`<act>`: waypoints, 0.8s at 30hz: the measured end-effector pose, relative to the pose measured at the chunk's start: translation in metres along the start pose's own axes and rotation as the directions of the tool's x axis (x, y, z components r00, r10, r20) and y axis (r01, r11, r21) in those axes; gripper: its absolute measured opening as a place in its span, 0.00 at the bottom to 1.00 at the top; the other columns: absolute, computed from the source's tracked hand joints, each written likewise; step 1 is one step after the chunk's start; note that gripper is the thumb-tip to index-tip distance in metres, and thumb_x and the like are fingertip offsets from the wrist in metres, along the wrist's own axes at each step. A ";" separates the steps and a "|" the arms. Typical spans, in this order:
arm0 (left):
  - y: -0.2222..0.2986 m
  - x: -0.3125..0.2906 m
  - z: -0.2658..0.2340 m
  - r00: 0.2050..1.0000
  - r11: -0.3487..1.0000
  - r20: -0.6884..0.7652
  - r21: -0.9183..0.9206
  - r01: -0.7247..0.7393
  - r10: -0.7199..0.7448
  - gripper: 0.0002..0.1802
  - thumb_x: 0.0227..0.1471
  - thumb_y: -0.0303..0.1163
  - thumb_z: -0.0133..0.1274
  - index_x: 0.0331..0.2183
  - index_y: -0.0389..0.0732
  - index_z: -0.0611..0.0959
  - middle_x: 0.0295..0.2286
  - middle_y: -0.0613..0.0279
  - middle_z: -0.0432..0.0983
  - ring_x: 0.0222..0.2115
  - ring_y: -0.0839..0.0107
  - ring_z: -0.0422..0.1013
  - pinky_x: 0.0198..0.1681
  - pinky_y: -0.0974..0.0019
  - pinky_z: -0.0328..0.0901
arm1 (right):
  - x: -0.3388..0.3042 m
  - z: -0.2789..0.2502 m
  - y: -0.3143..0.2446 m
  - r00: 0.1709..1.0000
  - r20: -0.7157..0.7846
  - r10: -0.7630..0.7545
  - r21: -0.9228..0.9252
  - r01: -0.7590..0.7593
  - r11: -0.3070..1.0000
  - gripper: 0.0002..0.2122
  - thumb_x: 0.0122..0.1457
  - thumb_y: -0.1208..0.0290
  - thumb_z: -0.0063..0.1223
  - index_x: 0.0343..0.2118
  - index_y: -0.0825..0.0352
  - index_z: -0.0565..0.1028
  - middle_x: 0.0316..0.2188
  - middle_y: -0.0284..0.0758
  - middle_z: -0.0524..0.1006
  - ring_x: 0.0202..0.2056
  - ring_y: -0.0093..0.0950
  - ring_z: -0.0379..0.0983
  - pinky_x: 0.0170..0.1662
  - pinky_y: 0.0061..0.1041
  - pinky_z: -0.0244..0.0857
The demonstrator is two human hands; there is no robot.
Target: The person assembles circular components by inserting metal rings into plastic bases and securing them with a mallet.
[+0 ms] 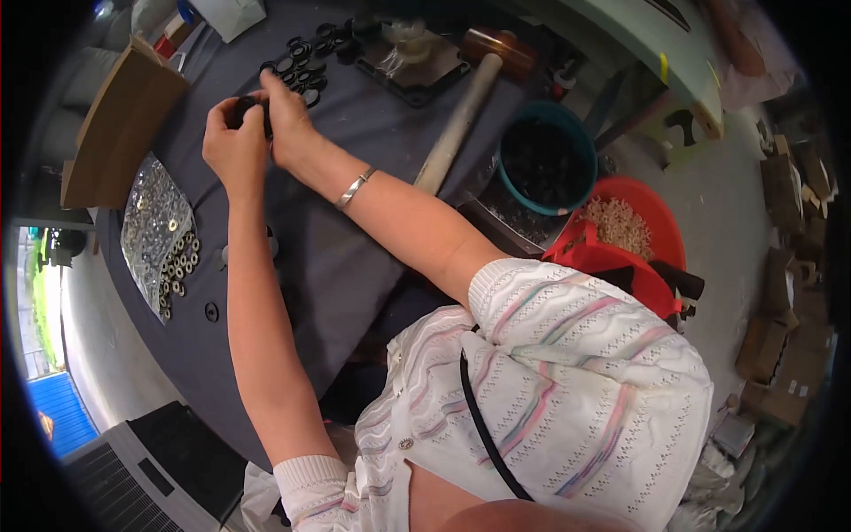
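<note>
Black piece (247,107): small, round-looking, partly hidden, held up in the left fingers near the table's far left; clock directions run from it, 12 pointing away from the person.
Table (381,133): covered in dark grey cloth, spread beneath both hands and reaching toward 6 o'clock.
Red tub (671,226): between 3 and 4 o'clock, well apart, holding many small beige bits.
Cardboard box (124,124): brown, at 9 o'clock, by the table's edge.
Teal bucket (581,146): at 3 o'clock, beside the red tub, with dark pieces inside.
Mallet (474,93): amber head, pale handle, between 2 and 3 o'clock.
Clear bag (151,208): near 8 o'clock, full of small shiny parts.
Square plate (399,66): dark-edged, at 2 o'clock, left of the mallet head.
Left hand (235,151): thumb and fingers clamped on the piece.
Right hand (288,120): just beside it, thumb pointing to 12; other fingers mostly hidden, so I cannot tell whether they grip.
Black rings (301,50): loosely heaped, between 1 and 2 o'clock.
Lone ring (211,311): dark, between 6 and 7 o'clock.
Washers (180,271): pale, spilling at the bag's edge, near 7 o'clock.
</note>
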State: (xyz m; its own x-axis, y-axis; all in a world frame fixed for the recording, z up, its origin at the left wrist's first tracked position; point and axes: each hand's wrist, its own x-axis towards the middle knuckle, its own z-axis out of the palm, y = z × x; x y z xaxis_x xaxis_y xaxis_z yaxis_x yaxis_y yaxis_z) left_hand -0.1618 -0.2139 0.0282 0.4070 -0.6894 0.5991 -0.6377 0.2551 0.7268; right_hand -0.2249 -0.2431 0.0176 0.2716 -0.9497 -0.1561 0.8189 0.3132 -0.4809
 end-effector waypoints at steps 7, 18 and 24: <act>0.055 -0.054 -0.044 0.912 0.859 0.013 0.331 -0.391 0.410 0.08 0.40 0.30 0.53 0.28 0.41 0.81 0.29 0.59 0.75 0.33 0.62 0.70 0.39 0.62 0.64 | -0.080 -0.006 0.010 0.936 0.315 0.156 0.203 -0.228 0.952 0.13 0.56 0.55 0.45 0.23 0.58 0.67 0.20 0.28 0.67 0.25 0.20 0.66 0.30 0.22 0.62; 0.198 -0.180 0.034 0.866 0.853 0.091 -0.248 -0.459 0.492 0.27 0.35 0.44 0.59 0.39 0.40 0.77 0.39 0.51 0.68 0.45 0.53 0.62 0.45 0.53 0.57 | -0.225 -0.118 -0.134 0.885 0.329 -0.328 -0.018 0.353 0.935 0.17 0.60 0.53 0.32 0.37 0.61 0.69 0.36 0.34 0.71 0.42 0.28 0.67 0.47 0.30 0.61; 0.176 -0.188 -0.022 0.840 0.855 0.163 -0.118 -0.505 0.518 0.24 0.36 0.38 0.60 0.39 0.42 0.77 0.44 0.54 0.67 0.49 0.51 0.60 0.48 0.53 0.56 | -0.220 -0.229 -0.231 0.992 -0.099 -0.080 0.184 0.097 0.978 0.17 0.57 0.58 0.39 0.39 0.66 0.72 0.34 0.42 0.70 0.32 0.33 0.65 0.20 0.20 0.58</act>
State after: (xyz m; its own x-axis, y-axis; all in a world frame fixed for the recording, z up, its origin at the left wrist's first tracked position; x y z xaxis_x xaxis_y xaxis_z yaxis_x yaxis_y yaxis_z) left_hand -0.3365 -0.0248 0.0510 -0.0953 -0.5568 0.8251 -0.6734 0.6465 0.3585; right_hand -0.5896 -0.1068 -0.0347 0.1538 -0.9673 -0.2017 0.9204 0.2145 -0.3268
